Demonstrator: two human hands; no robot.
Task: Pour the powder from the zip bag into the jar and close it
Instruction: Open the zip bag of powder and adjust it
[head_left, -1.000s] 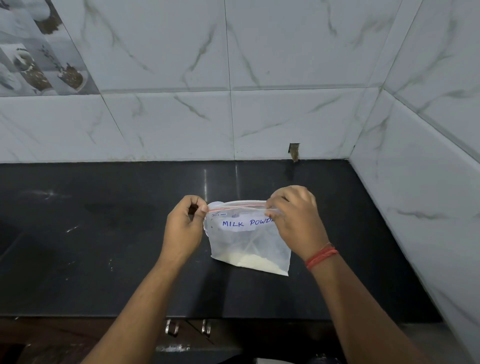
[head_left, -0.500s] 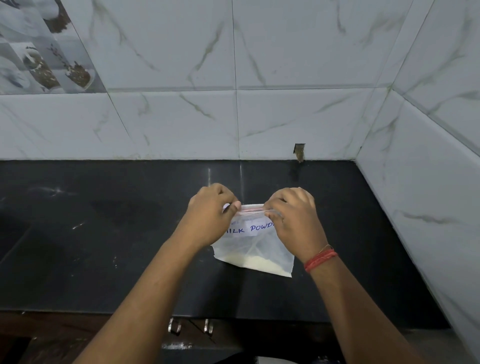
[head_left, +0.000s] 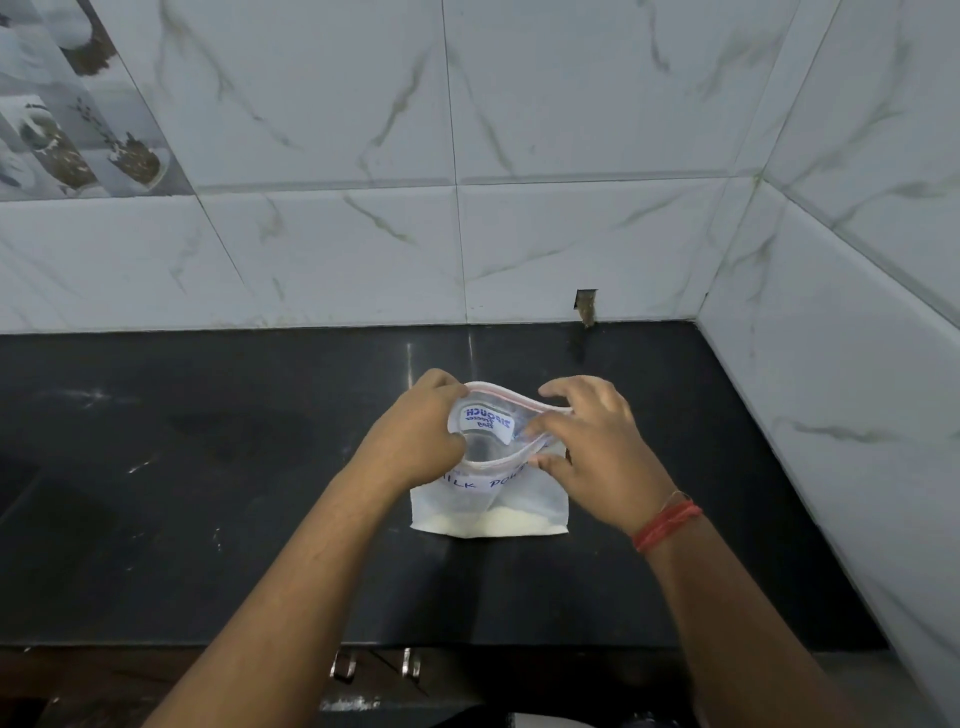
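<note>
With the zip bag (head_left: 488, 488) standing mid-table, mouth pulled open, left hand (head_left: 415, 441) and right hand (head_left: 597, 441) fingers pinch its rims apart. Powder sits in the bottom; no jar in view. Pouring and closing remain.

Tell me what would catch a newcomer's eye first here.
The clear zip bag at the middle of the black counter, its mouth pulled open by the left hand and right hand, with white powder along its bottom. Next, the red thread on the right wrist.
</note>
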